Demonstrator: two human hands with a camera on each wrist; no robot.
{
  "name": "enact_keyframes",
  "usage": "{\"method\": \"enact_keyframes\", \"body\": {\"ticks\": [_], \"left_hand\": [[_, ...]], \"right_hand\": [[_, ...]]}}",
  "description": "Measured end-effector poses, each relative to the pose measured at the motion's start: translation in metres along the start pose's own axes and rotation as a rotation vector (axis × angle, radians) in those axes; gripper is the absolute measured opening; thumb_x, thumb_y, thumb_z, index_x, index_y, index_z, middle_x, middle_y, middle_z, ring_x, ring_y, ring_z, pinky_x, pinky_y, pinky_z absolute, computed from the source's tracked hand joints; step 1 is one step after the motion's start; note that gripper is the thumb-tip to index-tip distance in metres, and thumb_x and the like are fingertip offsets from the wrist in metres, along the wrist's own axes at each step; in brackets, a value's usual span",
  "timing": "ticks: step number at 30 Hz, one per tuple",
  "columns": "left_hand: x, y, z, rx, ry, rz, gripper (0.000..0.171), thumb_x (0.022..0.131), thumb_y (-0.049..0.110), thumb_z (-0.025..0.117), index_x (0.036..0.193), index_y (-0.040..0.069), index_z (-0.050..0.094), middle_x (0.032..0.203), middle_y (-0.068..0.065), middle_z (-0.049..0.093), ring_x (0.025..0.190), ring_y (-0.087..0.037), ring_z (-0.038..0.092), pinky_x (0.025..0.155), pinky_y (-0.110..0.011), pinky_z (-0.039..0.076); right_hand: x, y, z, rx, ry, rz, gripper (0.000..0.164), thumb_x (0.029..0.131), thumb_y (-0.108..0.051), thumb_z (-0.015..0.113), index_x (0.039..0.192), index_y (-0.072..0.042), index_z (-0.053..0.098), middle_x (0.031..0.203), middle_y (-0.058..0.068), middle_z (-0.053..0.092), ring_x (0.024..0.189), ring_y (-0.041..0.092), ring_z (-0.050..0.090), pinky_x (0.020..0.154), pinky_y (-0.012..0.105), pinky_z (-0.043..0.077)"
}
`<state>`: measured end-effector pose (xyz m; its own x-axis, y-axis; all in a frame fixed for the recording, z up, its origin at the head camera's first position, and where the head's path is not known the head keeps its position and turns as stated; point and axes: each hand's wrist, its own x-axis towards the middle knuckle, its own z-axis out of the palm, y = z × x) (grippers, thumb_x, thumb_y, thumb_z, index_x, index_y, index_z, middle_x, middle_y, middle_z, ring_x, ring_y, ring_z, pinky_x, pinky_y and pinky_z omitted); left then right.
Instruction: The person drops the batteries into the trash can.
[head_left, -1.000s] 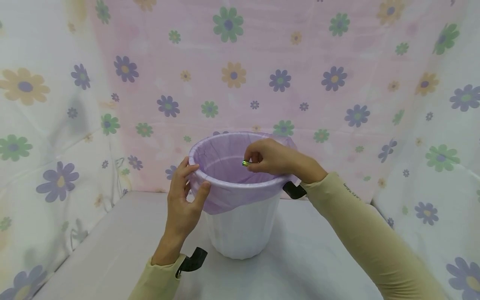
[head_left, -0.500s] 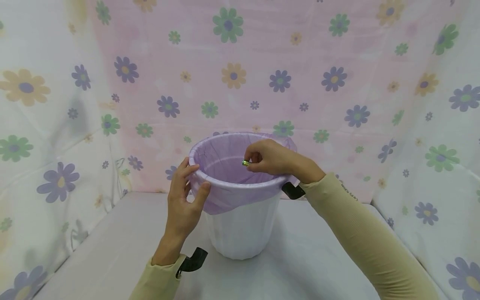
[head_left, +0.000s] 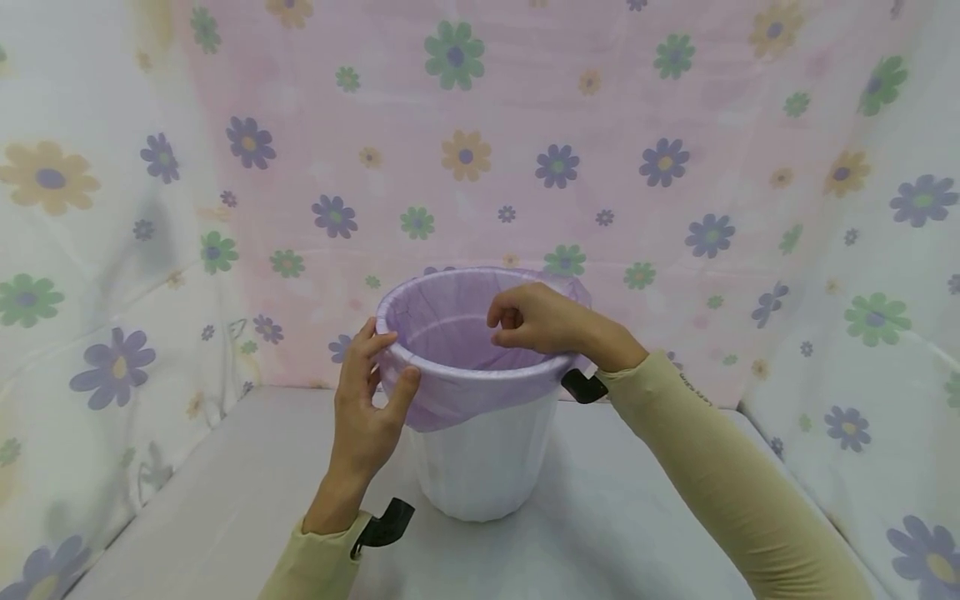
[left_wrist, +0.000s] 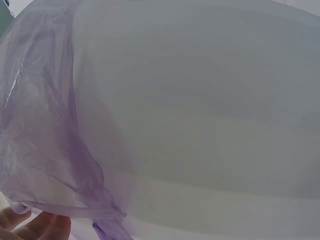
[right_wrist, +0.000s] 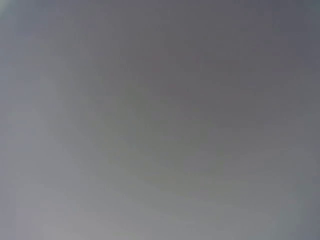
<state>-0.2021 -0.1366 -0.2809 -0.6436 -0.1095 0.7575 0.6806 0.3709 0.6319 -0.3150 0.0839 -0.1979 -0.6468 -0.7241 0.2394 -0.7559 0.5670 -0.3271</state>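
A white trash can (head_left: 480, 467) stands upright on the table, lined with a purple trash bag (head_left: 450, 400) folded over its rim. My left hand (head_left: 367, 417) holds the can's left side, fingers at the rim and thumb against the bag outside. In the left wrist view, its fingers (left_wrist: 42, 227) show at the lower left beside the bag. Over the opening, my right hand (head_left: 540, 317) has its fingers bent, with a gap between thumb and index finger and nothing in it. The right wrist view is a grey blur.
A white-covered table (head_left: 247, 492) lies under the can. Behind it hangs a pink flowered cloth (head_left: 510, 117), with pale flowered cloth walls on both sides. Black wrist mounts (head_left: 386, 525) stick out from both sleeves, the right one close by the can's rim.
The small shiny green-and-gold piece pinched in my right hand has left the fingers and is out of sight. Thumb and index finger have parted. My left hand keeps its place on the can.
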Motion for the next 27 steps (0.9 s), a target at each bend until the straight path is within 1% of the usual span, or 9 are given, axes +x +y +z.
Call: {"method": "enact_keyframes", "body": {"ticks": [6,12,17,20,22,25,27], "left_hand": [[-0.001,-0.001,-0.001,-0.003,0.011,0.010,0.043,0.082,0.002,0.061,0.122,0.003,0.046,0.142,-0.016,0.027,0.124,-0.027,0.035,0.093,-0.050,0.037],[0.000,-0.003,0.000,-0.020,0.006,0.023,0.043,0.081,0.001,0.061,0.122,0.003,0.046,0.142,-0.017,0.027,0.123,-0.027,0.036,0.094,-0.051,0.037],[0.003,0.000,0.004,-0.018,0.000,0.020,0.043,0.081,0.001,0.061,0.122,0.003,0.046,0.142,-0.016,0.027,0.123,-0.027,0.036,0.093,-0.049,0.037],[0.005,0.002,0.003,0.001,-0.005,0.020,0.043,0.081,0.001,0.062,0.121,0.002,0.047,0.142,-0.016,0.028,0.123,-0.027,0.036,0.093,-0.047,0.039],[0.006,0.004,0.000,0.027,-0.012,0.020,0.042,0.081,0.002,0.063,0.120,0.002,0.047,0.141,-0.017,0.029,0.123,-0.027,0.037,0.092,-0.046,0.040],[0.007,0.006,-0.005,0.081,-0.023,0.032,0.042,0.079,0.002,0.065,0.118,0.000,0.049,0.139,-0.019,0.032,0.122,-0.029,0.037,0.091,-0.047,0.041],[0.008,-0.003,-0.008,0.120,-0.023,0.052,0.044,0.079,0.008,0.067,0.120,0.004,0.050,0.139,-0.014,0.034,0.122,-0.027,0.037,0.090,-0.046,0.041]], "right_hand": [[0.001,0.000,0.002,0.007,0.001,0.011,0.013,0.080,-0.018,0.065,0.091,-0.012,0.062,0.074,-0.002,0.058,0.069,0.012,0.053,0.064,0.026,0.046],[0.001,0.001,0.001,0.010,0.015,0.009,0.012,0.081,-0.020,0.064,0.090,-0.012,0.062,0.074,-0.003,0.058,0.069,0.012,0.052,0.064,0.026,0.046],[-0.005,0.002,-0.005,0.018,0.049,0.014,0.008,0.083,-0.024,0.062,0.088,-0.018,0.062,0.074,-0.005,0.058,0.069,0.010,0.052,0.065,0.027,0.045],[-0.010,0.000,-0.008,0.028,0.074,0.014,0.006,0.083,-0.025,0.062,0.086,-0.020,0.062,0.074,-0.006,0.058,0.069,0.010,0.053,0.065,0.027,0.045],[-0.015,-0.003,-0.009,0.049,0.088,0.003,0.006,0.083,-0.025,0.062,0.087,-0.019,0.062,0.075,-0.006,0.059,0.069,0.009,0.054,0.066,0.027,0.046],[-0.023,-0.008,-0.008,0.066,0.124,-0.051,0.007,0.083,-0.024,0.061,0.088,-0.019,0.062,0.076,-0.007,0.059,0.071,0.007,0.054,0.067,0.025,0.046],[-0.029,-0.010,-0.008,0.068,0.159,-0.106,0.007,0.084,-0.023,0.061,0.088,-0.018,0.061,0.078,-0.008,0.058,0.072,0.007,0.054,0.068,0.026,0.047]]}}
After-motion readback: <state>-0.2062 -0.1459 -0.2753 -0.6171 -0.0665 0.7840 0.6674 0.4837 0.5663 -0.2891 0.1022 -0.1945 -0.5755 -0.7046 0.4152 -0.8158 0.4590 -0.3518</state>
